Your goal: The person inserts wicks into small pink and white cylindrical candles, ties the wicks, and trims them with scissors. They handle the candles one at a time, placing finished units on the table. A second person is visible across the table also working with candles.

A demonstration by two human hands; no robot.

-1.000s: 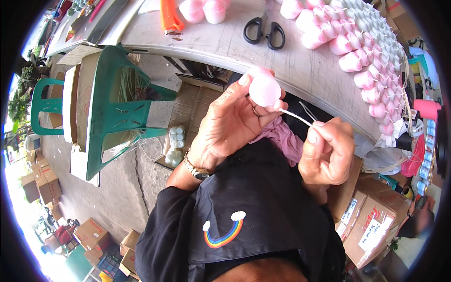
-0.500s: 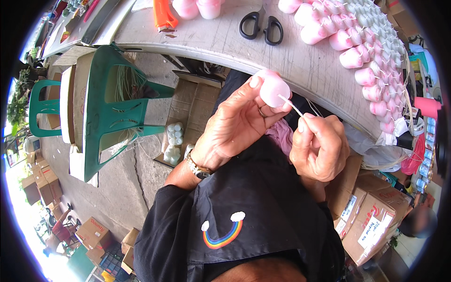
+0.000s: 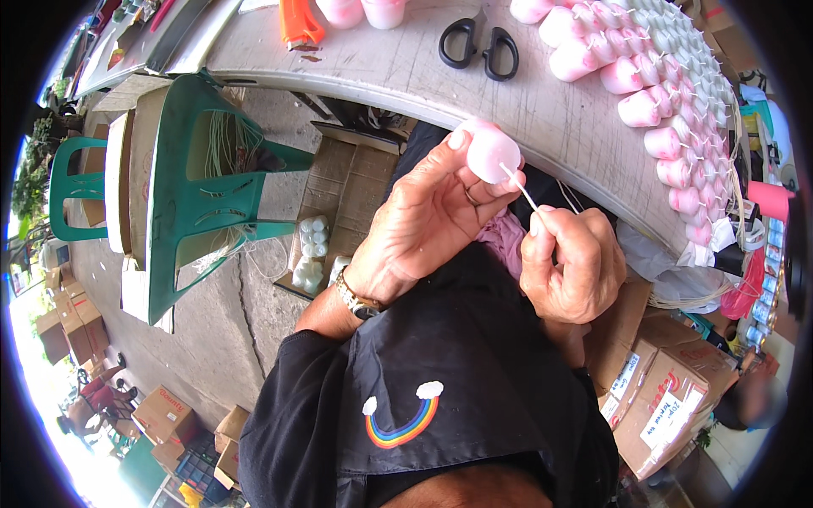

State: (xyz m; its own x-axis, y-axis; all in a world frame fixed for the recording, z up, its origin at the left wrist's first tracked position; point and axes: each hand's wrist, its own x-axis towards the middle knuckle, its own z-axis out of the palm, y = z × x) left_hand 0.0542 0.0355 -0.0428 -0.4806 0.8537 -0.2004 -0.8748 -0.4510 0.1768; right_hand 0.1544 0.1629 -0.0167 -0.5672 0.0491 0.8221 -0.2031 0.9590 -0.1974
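Observation:
My left hand (image 3: pixel 428 203) is closed round a small pink candle (image 3: pixel 493 155), holding it between thumb and fingers just off the table's near edge. From the candle's end facing my right side runs a white wick (image 3: pixel 522 190). The thumb and forefinger of my right hand (image 3: pixel 574 264) pinch that wick at its other end, and the wick looks straight. Black-handled scissors (image 3: pixel 478 48) lie on the table (image 3: pixel 364 68) beyond my hands. Rows of pink candles with wicks (image 3: pixel 622 76) stand at the table's right, with whitish ones behind them.
An orange cutter-like tool (image 3: pixel 300 23) and more pink candles (image 3: pixel 384 12) lie at the table's far side. To the left stands a green plastic chair (image 3: pixel 182 195). An open cardboard box (image 3: pixel 343 182) with whitish candles (image 3: pixel 312 237) is on the floor. Boxes (image 3: pixel 673 406) fill the lower right.
Both hands keep their hold on the candle and its wick, with only a very slight shift. The whole view has moved a little.

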